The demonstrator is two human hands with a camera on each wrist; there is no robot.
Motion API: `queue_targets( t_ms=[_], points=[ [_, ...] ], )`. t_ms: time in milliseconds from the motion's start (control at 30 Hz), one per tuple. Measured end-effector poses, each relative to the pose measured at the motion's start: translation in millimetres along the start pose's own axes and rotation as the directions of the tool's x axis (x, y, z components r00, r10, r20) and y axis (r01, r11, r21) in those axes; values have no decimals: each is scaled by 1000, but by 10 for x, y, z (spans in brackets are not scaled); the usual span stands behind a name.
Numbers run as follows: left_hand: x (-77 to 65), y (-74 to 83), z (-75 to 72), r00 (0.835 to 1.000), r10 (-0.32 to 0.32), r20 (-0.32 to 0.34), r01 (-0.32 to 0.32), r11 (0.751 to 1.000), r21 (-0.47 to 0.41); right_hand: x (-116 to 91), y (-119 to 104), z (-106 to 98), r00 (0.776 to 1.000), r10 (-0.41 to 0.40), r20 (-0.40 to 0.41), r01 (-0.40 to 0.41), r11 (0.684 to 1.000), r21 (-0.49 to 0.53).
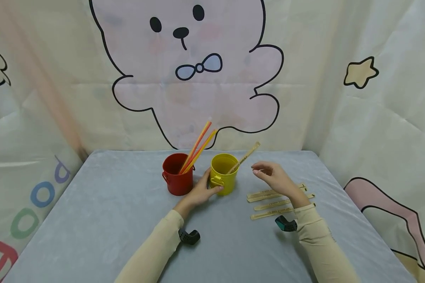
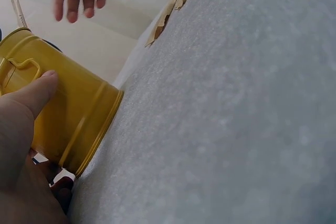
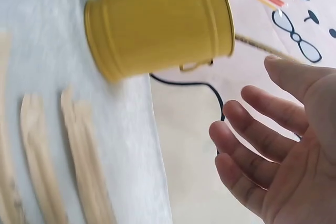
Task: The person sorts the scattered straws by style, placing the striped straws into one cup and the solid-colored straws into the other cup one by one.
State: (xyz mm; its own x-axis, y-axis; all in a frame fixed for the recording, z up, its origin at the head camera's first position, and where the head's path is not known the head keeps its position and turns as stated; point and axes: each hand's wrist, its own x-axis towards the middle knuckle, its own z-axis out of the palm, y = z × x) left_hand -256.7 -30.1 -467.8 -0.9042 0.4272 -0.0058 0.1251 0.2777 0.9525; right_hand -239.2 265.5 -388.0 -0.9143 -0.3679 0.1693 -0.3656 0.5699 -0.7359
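Observation:
My left hand [image 1: 200, 193] grips the yellow bucket [image 1: 227, 183] from its left side, thumb across the front near the small handle. The bucket stands upright on the table, and one paper-wrapped stick [image 1: 247, 155] leans out of it to the right. My right hand [image 1: 277, 179] hovers right of the bucket with loosely bent fingers and nothing in them; the right wrist view shows its bare palm. Beneath and beside that hand lie several paper-wrapped sticks [image 1: 271, 214] on the table.
Just left of the yellow bucket stands a red bucket [image 1: 178, 184] holding several orange and yellow sticks [image 1: 200, 146]. A pale blue cloth [image 1: 102, 220] covers the table. Behind it hangs a printed curtain [image 1: 304, 110].

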Motion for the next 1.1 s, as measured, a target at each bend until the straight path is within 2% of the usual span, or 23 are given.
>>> queue_targets(
  t_ms=[333, 433, 600, 967, 1100],
  points=[
    [56, 0, -21, 999, 48, -8, -48, 998, 31, -148, 198, -278, 1000, 7, 17, -6, 999, -33],
    [39, -29, -19, 999, 48, -13, -47, 999, 27, -183, 298, -317, 1000, 12, 25, -11, 999, -41],
    [4, 33, -16, 1000, 25, -1, -25, 1000, 6, -237, 413, -393, 999, 19, 44, -17, 998, -60],
    [55, -12, -15, 1000, 19, -18, -19, 999, 29, -277, 560, -481, 995, 19, 98, -16, 999, -38],
    [57, -26, -11, 1000, 22, -16, -21, 999, 36, -300, 656, -481, 989, 53, 137, -51, 998, -24]
  ],
)
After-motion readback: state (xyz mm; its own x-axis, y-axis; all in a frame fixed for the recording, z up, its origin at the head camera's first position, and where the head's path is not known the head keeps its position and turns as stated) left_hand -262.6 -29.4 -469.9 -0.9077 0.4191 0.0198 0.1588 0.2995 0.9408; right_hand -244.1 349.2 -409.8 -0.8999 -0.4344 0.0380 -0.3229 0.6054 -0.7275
